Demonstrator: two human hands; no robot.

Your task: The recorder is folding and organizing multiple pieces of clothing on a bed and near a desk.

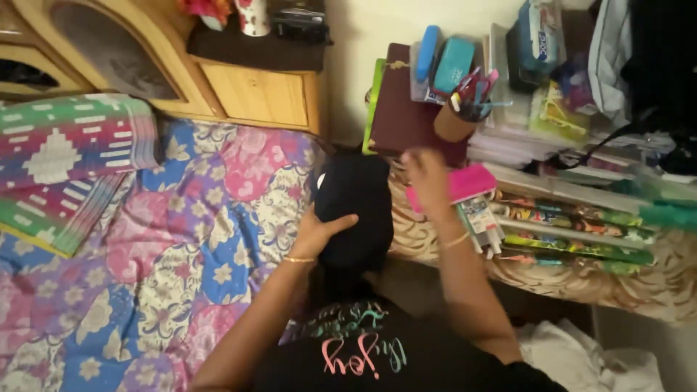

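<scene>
Black bundle (356, 210): soft matt cloth, folded, under the left hand (319, 234). Bedspread (189, 247): printed floral cotton-like fabric, matt, lightly creased; bedside cabinet (254, 93): varnished light wood with a mild sheen. Pink box (465, 183) by the right hand (427, 176): smooth, looks plastic; pen holder (451, 125): matt brown, card-like
</scene>
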